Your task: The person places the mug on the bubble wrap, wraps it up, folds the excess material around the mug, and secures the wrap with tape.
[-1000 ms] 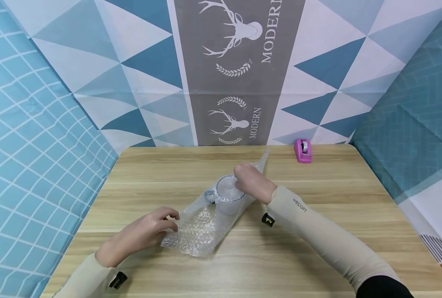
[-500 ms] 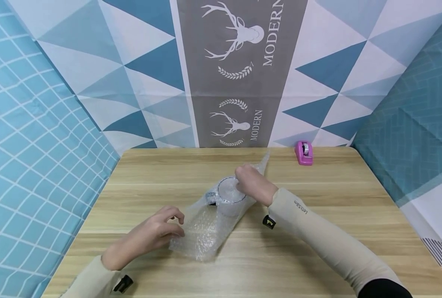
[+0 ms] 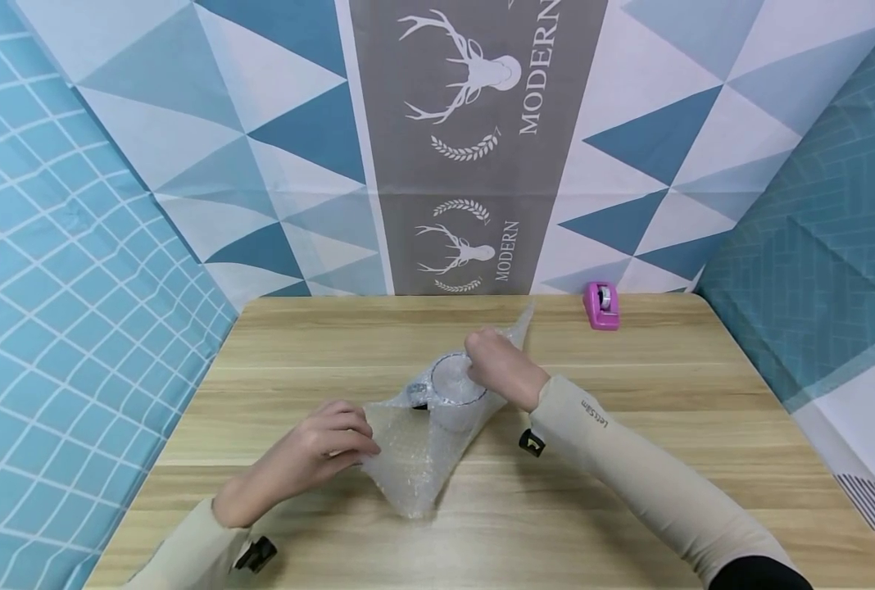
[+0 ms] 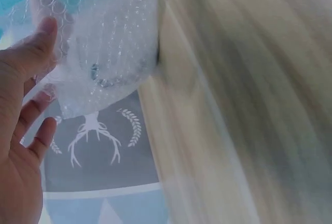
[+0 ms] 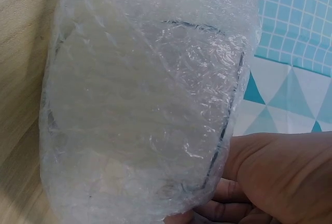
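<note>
A white mug with a dark rim line and a handle on its left stands mid-table in the head view, partly wrapped in clear bubble wrap. My left hand pinches the left edge of the wrap and lifts it off the table. In the left wrist view its thumb lies over the bubble wrap, with fingertips behind. With curled fingers, my right hand holds the mug at the right side of its rim. The right wrist view shows those fingers partly hidden behind the wrapped mug.
A pink tape dispenser sits at the back right of the wooden table. One pointed end of the wrap sticks out past the right hand. Patterned cloths hang behind the table and along both sides.
My left hand has moved right and closed on the wrap's edge, raising that corner and folding it toward the mug. My right hand has stayed at the rim.
</note>
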### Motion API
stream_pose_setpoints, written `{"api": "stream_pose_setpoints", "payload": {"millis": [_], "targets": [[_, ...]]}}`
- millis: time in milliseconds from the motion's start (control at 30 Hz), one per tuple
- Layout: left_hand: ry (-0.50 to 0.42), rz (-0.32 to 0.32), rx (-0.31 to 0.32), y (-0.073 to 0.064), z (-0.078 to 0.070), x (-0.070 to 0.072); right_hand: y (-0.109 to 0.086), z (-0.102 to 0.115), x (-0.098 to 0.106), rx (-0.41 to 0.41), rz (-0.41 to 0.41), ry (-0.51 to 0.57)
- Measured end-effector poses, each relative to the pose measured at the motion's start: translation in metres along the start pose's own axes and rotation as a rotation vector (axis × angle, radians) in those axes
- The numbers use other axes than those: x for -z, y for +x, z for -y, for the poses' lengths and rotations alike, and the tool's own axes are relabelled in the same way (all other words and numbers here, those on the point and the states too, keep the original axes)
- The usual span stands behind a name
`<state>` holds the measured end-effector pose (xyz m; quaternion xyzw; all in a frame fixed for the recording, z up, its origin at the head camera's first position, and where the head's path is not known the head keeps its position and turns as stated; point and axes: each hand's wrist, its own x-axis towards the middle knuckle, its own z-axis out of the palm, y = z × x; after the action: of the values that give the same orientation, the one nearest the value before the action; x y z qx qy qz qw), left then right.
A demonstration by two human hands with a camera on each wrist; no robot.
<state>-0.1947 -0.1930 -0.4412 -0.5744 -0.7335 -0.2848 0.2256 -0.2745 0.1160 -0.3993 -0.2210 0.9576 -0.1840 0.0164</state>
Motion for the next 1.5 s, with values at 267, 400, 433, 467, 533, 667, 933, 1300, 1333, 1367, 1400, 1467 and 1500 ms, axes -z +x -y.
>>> {"api": "stream_pose_setpoints", "payload": {"millis": [267, 400, 433, 467, 533, 667, 933, 1300, 1333, 1367, 1400, 1467, 1500], "targets": [[0.014, -0.070, -0.034, 0.017, 0.001, -0.002, 0.001, 0.001, 0.002, 0.006, 0.011, -0.018], [0.023, -0.100, -0.039, 0.024, 0.003, -0.002, 0.001, 0.003, 0.002, 0.015, 0.005, -0.034], [0.025, -0.107, -0.041, 0.026, 0.004, -0.002, 0.001, 0.003, 0.002, 0.015, 0.003, -0.040], [0.030, -0.112, -0.042, 0.029, 0.004, -0.002, 0.001, 0.004, 0.002, 0.016, 0.000, -0.043], [0.036, -0.116, -0.047, 0.034, 0.005, -0.003, 0.001, 0.004, 0.002, 0.016, -0.004, -0.043], [0.053, -0.112, -0.054, 0.045, 0.006, -0.004, 0.001, 0.004, 0.001, 0.019, -0.006, -0.040], [0.085, -0.120, -0.075, 0.070, 0.016, -0.007, 0.001, 0.004, 0.001, 0.009, 0.003, -0.056], [0.160, -0.056, 0.063, 0.101, 0.029, -0.015, 0.001, 0.001, -0.001, 0.009, 0.003, -0.030], [0.176, -0.057, 0.076, 0.103, 0.030, -0.016, 0.001, 0.000, 0.000, 0.014, 0.001, -0.031], [0.194, -0.060, 0.085, 0.104, 0.030, -0.017, 0.001, 0.000, 0.000, 0.020, -0.002, -0.031], [0.215, -0.064, 0.093, 0.106, 0.031, -0.019, 0.001, 0.000, 0.000, 0.026, -0.004, -0.032], [0.256, -0.074, 0.109, 0.109, 0.032, -0.022, 0.001, -0.001, 0.001, 0.036, -0.010, -0.037], [0.279, -0.081, 0.113, 0.110, 0.032, -0.023, 0.002, -0.001, 0.001, 0.038, -0.012, -0.039]]}}
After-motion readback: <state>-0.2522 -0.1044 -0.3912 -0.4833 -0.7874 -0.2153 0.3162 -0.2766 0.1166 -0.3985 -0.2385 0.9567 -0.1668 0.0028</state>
